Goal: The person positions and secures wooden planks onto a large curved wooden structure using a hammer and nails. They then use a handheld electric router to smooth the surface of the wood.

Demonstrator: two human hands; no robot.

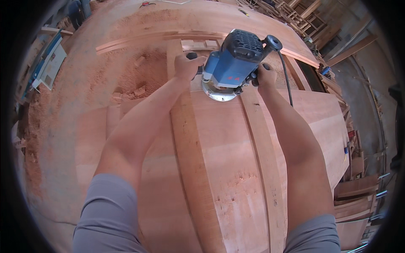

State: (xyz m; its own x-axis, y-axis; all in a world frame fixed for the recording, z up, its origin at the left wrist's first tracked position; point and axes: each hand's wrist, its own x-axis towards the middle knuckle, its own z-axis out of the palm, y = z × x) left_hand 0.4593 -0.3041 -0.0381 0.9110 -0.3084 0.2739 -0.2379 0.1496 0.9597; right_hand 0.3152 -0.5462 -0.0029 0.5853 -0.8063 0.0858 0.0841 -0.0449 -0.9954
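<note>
A blue wood router point(234, 59) with a dark vented top stands over the boards, its round metal base point(221, 95) low at the front. Around its left side handle my left hand point(185, 67) is closed. My right hand point(266, 77) grips the handle on the other side. The base sits between two long boards point(192, 152) that run toward me over a pale reddish plywood sheet point(312, 114). What lies beneath the base and the cutting bit are hidden. A black power cord point(287, 78) drops from the tool at the right.
Heaps of reddish sawdust point(147, 76) cover the left side. Long wooden strips point(126, 44) cross behind the router. A blue and white machine point(48, 63) stands at far left. Stacked timber point(301, 19) fills the far right, and more planks point(356, 187) lie at the near right.
</note>
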